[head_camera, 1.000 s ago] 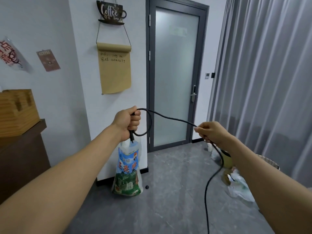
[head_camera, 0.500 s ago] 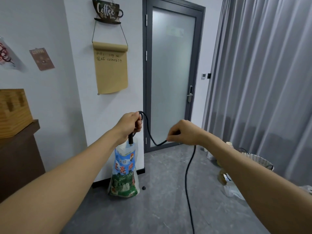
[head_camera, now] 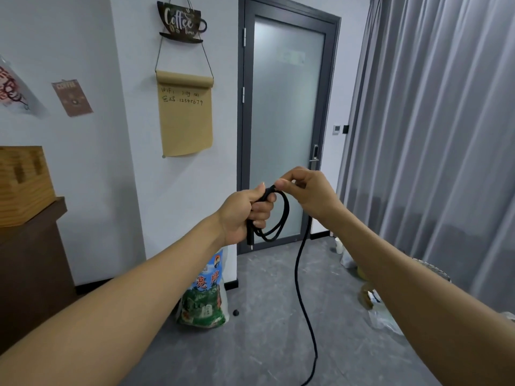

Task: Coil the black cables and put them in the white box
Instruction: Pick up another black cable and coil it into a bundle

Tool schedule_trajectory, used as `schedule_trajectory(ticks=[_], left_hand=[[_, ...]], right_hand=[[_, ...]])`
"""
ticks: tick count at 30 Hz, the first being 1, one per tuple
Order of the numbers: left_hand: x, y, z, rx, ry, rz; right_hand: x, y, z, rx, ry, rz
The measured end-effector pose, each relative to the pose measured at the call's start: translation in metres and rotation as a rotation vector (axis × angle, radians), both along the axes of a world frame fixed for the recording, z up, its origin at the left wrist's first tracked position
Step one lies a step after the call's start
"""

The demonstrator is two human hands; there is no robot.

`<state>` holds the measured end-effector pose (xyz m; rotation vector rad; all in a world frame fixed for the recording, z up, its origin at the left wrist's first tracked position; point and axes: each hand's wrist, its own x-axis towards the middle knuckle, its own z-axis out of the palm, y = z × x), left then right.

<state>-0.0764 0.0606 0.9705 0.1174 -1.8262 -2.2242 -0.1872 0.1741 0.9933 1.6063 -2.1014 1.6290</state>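
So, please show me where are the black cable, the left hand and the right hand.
black cable (head_camera: 284, 211), head view, on the right side of the hanging loop.
left hand (head_camera: 242, 211), head view, on its back.
right hand (head_camera: 312, 192), head view, on its back.

We see a frosted glass door (head_camera: 287, 126) with a dark frame straight behind the hands. Above and left of the hands, a coffee-cup sign (head_camera: 181, 22) hangs on the white wall, with a brown paper roll (head_camera: 185, 115) below it bearing handwriting. Right of the hands, grey curtains (head_camera: 434, 129) fall to the grey floor (head_camera: 262, 316). Below the hands a printed bag (head_camera: 204, 296) leans on the wall. Far left stands a wooden box (head_camera: 23, 182).
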Motion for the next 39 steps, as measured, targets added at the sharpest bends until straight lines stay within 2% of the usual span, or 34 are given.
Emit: schedule_trajectory(ticks=[3,6,10,13,15,17,21,27,30,33,36,39], left_hand=[[0.006,-0.003,-0.001,0.087,-0.030,-0.062],[0.011,-0.002,-0.001,0.072,-0.068,-0.094],[0.011,0.003,-0.004,-0.180,-0.078,0.031],[0.012,0.007,-0.012,-0.414,-0.058,0.185],[0.014,0.006,-0.018,-0.465,-0.037,0.236],[0.020,0.003,-0.020,-0.402,-0.016,0.287],[0.033,-0.011,-0.014,-0.138,0.046,0.413],[0.054,-0.054,-0.010,0.190,0.079,0.733],[0.062,-0.071,-0.009,0.221,0.088,0.878],[0.061,-0.071,-0.008,-0.046,0.096,0.935],[0.050,-0.060,-0.006,-0.311,0.105,0.905],[0.038,-0.049,-0.006,-0.518,0.080,0.853]], right_hand=[[0.004,-0.001,-0.008,0.048,-0.020,0.020],[0.006,0.002,-0.012,0.134,-0.016,0.090],[0.011,0.003,-0.010,0.163,-0.032,0.071],[0.013,0.001,-0.016,0.214,-0.135,0.099],[0.014,0.001,-0.021,0.248,-0.186,0.123],[0.011,0.000,-0.026,0.214,-0.242,0.144],[-0.007,0.004,-0.043,0.109,-0.340,0.143],[-0.033,0.010,-0.075,0.107,-0.354,-0.050],[-0.036,0.010,-0.081,0.056,-0.248,-0.238],[-0.024,0.004,-0.074,0.159,0.009,-0.365],[0.006,-0.006,-0.054,0.429,0.384,-0.304],[0.034,-0.013,-0.026,0.526,0.564,-0.140]])
